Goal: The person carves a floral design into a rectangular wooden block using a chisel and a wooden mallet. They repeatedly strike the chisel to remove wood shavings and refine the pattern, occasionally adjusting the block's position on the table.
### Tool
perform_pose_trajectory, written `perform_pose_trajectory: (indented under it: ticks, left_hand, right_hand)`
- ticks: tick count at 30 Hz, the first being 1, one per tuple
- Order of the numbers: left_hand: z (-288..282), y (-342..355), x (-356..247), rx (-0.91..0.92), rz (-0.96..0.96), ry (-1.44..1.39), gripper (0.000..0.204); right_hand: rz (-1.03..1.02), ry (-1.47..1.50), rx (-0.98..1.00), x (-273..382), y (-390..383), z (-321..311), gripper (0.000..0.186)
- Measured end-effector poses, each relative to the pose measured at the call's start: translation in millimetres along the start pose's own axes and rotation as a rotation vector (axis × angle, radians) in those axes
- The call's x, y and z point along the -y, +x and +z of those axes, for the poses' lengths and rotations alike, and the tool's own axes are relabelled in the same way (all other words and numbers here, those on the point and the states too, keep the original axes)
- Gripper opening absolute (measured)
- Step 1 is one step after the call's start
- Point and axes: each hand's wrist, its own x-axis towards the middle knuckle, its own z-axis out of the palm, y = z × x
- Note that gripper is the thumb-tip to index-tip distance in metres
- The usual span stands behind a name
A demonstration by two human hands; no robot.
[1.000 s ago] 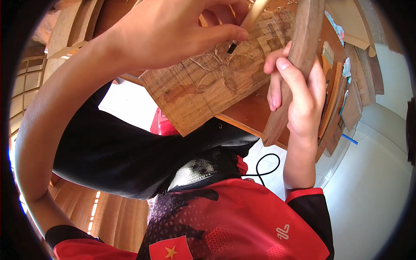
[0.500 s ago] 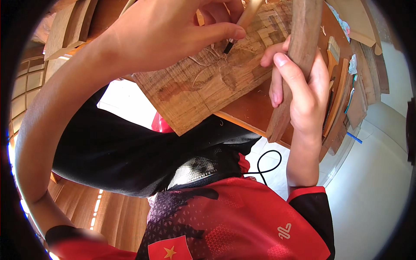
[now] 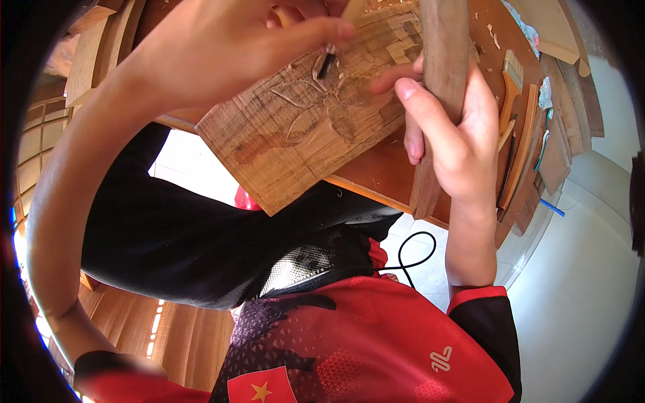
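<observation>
A flat wooden board (image 3: 259, 158) with a carved flower and leaf pattern lies on the table, one corner jutting over the edge towards my lap. At the upper part of the carving, my left hand (image 3: 248, 50) is closed around a carving chisel (image 3: 326, 66). Its pale handle rises past the top edge of the view, and its dark lower end points down at the board. Over the board's right side, my right hand (image 3: 457, 134) is wrapped around a thick wooden bar (image 3: 443, 50), held lengthwise with its top end out of view.
On the brown table (image 3: 376, 164), wood shavings (image 3: 494, 35) lie about. A flat brush (image 3: 512, 80) and wooden strips (image 3: 527, 134) are at the right, beside stacked wood pieces (image 3: 571, 101). A black cable (image 3: 418, 235) loops below the table, and a blue stick (image 3: 552, 207) lies farther right.
My left hand has shifted left and slightly up with the chisel, whose lower end has left the flower's middle. The wooden bar in my right hand has moved left; the board has slid slightly left.
</observation>
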Motion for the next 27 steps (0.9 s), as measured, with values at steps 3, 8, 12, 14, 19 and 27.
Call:
perform_pose_trajectory:
  ticks: [3, 8, 12, 14, 19, 27]
  left_hand:
    - [-10.9, -2.0, -19.9, -0.038, -0.124, 0.182, 0.023]
    - [-20.6, -7.8, -52.1, -0.089, -0.323, 0.513, 0.032]
    - [-40.4, -15.0, -47.7, -0.248, -0.417, 0.685, 0.035]
    - [-55.7, -24.3, -42.8, -0.312, -0.429, 0.739, 0.036]
    - [-94.4, -38.9, 10.3, -0.271, -0.531, 0.666, 0.035]
    - [-76.8, -34.6, 20.7, -0.273, -0.425, 0.775, 0.031]
  right_hand:
    - [-0.022, -0.077, 0.003, 3.4, 1.3, 8.9, 0.027]
    - [-0.111, -0.416, -0.004, 0.4, 3.2, 25.7, 0.028]
    - [-0.254, -0.575, -0.042, 3.4, -1.6, 37.4, 0.038]
    - [-0.264, -0.635, -0.041, 9.3, -3.9, 45.1, 0.040]
    - [-0.270, -0.776, -0.021, 12.8, -3.0, 50.8, 0.046]
    - [-0.338, -0.793, -0.006, 12.6, -10.2, 52.5, 0.041]
